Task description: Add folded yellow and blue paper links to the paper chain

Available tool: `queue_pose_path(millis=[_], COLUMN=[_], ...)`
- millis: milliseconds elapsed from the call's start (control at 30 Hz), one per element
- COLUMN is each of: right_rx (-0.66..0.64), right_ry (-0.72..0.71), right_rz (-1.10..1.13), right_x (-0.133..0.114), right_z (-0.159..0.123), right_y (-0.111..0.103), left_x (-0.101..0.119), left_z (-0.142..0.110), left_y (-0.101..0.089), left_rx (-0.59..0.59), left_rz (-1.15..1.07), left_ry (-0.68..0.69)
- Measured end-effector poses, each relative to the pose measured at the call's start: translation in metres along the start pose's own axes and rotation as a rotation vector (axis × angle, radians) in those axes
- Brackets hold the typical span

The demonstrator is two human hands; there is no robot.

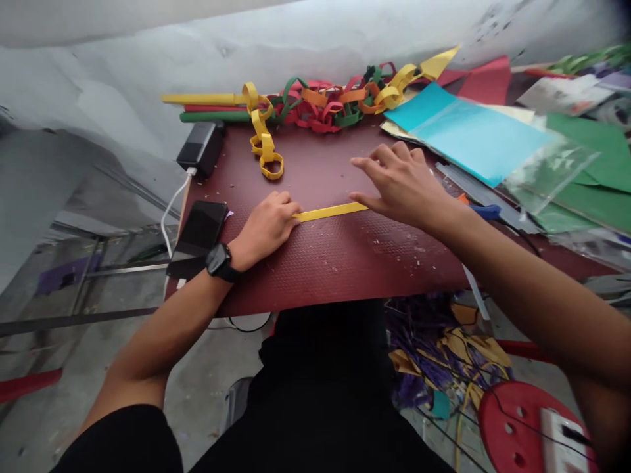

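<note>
Yellow paper strip (331, 212) across the desk (325, 266)
Likely light and easily creased, best pinched at its ends: left hand (271, 220) pinches one; right hand (405, 180) spreads wide by the other.

You can read no text, label, brand, number or sign anywhere here. The dark face of the watch (218, 260) you wear and the dark screen of the phone (201, 223) near it show you nothing legible. Any marks on the white packet (564, 95) at the far right are too blurred for you to make out.
</note>
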State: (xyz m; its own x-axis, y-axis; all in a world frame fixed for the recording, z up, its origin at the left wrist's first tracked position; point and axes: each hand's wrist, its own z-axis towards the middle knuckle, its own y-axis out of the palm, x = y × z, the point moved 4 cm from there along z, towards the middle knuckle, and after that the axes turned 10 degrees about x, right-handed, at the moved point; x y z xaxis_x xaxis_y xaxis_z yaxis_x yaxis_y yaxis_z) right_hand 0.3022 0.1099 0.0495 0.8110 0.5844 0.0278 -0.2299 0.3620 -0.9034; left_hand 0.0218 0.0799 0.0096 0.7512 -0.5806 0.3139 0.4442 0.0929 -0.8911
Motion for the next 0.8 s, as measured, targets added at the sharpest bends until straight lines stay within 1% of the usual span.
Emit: queue_pose_path(millis=[67,200,267,333,400,467,533,633,700,800], right_rx=[-0.039,-0.242,-0.283,-0.293,-0.298,-0.290,-0.271,-0.255,-0.231,-0.171], right_ry=[-0.048,-0.179,-0.209,-0.227,-0.220,-0.198,-0.171,-0.136,-0.129,-0.174], right_rz=[0.029,0.082,0.090,0.111,0.155,0.206,0.224,0.210,0.224,0.233], right_x=[-0.006,-0.019,-0.024,-0.027,-0.027,-0.023,-0.015,-0.003,0.003,0.006], right_z=[0.006,0.015,0.019,0.023,0.025,0.024,0.022,0.016,0.011,0.003], right_y=[0.005,0.022,0.028,0.031,0.032,0.032,0.031,0.029,0.027,0.024], left_x=[0.001,0.001,0.003,0.005,0.006,0.005,0.003,-0.003,-0.007,-0.008], left_z=[0.000,0.001,0.000,0.000,0.000,0.000,0.000,0.000,0.000,0.002], left_y=[0.000,-0.001,-0.002,-0.003,-0.005,-0.007,-0.009,-0.010,-0.010,-0.008], left_rx=[-0.016,0.017,0.025,0.043,0.087,0.141,0.179,0.193,0.186,0.174], left_rz=[-0.032,-0.098,-0.087,-0.104,-0.188,-0.268,-0.273,-0.248,-0.283,-0.345], left_ry=[-0.013,-0.048,-0.048,-0.043,-0.061,-0.084,-0.096,-0.136,-0.169,-0.147])
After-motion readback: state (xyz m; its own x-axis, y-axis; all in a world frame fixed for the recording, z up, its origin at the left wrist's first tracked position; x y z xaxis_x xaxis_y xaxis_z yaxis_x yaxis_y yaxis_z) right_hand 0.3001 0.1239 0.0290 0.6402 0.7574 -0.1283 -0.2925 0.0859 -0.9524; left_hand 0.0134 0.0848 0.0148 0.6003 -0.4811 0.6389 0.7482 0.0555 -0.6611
